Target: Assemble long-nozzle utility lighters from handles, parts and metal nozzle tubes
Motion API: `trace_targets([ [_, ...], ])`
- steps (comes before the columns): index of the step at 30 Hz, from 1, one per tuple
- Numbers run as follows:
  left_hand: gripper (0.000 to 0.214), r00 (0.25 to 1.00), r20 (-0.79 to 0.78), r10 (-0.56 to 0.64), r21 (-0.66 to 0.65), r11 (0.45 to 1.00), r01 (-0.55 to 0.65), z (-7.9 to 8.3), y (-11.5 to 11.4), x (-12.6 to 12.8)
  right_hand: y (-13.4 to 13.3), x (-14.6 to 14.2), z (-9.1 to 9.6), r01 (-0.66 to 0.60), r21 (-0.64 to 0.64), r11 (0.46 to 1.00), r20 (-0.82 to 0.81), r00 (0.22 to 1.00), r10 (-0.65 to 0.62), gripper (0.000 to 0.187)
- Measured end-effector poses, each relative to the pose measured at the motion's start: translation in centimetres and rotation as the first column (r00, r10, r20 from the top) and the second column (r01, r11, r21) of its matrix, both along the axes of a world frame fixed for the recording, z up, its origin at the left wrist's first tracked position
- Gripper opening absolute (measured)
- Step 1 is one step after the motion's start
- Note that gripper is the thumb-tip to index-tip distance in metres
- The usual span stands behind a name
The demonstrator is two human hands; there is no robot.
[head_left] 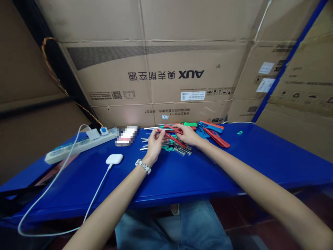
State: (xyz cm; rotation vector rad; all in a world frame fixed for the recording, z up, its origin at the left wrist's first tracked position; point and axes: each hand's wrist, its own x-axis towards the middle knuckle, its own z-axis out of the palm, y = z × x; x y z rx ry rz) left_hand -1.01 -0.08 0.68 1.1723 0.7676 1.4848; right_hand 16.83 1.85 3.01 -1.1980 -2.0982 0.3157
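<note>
My left hand (156,143) pinches a slim red plastic handle piece (177,140) that slants down to the right over the pile. Close beside it, my right hand (189,134) has its fingers closed around another red plastic piece (171,128), mostly covered by the fingers. Below both hands lie several shiny metal tubes (179,151) with small green plastic parts (168,148). Behind the hands are thin metal rods (151,128) and a green handle (189,124). To the right rest a red handle (216,138), a blue handle (202,132) and an orange-red one (210,124).
On the blue table (197,180) stand a white power strip (83,143), a blurred phone (127,136) and a white earbud case (114,159) with a cable (100,189). A small green piece (239,132) lies right. Cardboard (166,83) walls the back.
</note>
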Motion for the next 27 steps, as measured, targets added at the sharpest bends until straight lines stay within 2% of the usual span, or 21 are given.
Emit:
trace_targets([
  [4,0.04,1.0,0.02,-0.003,-0.005,1.0,0.003,0.0,0.1,-0.1,0.5,0.0,-0.3,-0.083,-0.114,0.99,-0.242,0.969,0.054,0.053],
  [6,0.04,0.999,0.035,-0.002,-0.009,1.0,0.003,0.0,0.1,-0.1,0.5,-0.1,-0.3,-0.128,-0.151,0.98,-0.312,0.947,0.076,0.05],
  [8,0.04,0.999,0.042,-0.004,-0.01,1.0,0.004,0.1,0.1,-0.2,0.3,0.0,-0.1,-0.134,-0.169,0.977,-0.331,0.941,0.072,0.04],
  [11,0.04,0.999,0.043,-0.007,-0.006,1.0,0.008,0.3,0.1,-0.3,-0.3,0.1,0.3,-0.066,-0.191,0.979,-0.283,0.959,0.009,0.021],
  [13,0.04,0.999,0.04,-0.009,-0.001,1.0,0.009,0.4,0.1,-0.4,-0.7,0.3,0.6,-0.028,-0.217,0.976,-0.256,0.966,-0.029,0.02],
  [16,0.041,0.999,0.031,-0.014,0.005,1.0,0.014,0.4,-0.1,-0.4,-1.3,0.7,0.6,-0.032,-0.245,0.969,-0.302,0.952,-0.044,0.02],
  [20,0.041,0.999,-0.021,-0.05,0.019,0.999,0.051,0.6,-0.5,0.1,-2.3,0.8,0.6,-0.042,-0.186,0.982,-0.411,0.911,-0.039,0.024],
  [24,0.045,0.99,-0.057,-0.13,0.048,0.99,0.132,1.0,-0.9,1.9,-3.7,0.7,0.6,-0.078,-0.067,0.995,-0.406,0.913,0.044,0.03],
  [27,0.045,0.988,-0.029,-0.15,0.069,0.986,0.151,1.3,-0.9,3.9,-4.8,1.1,0.5,-0.007,-0.032,0.999,-0.409,0.912,-0.007,0.025],
])
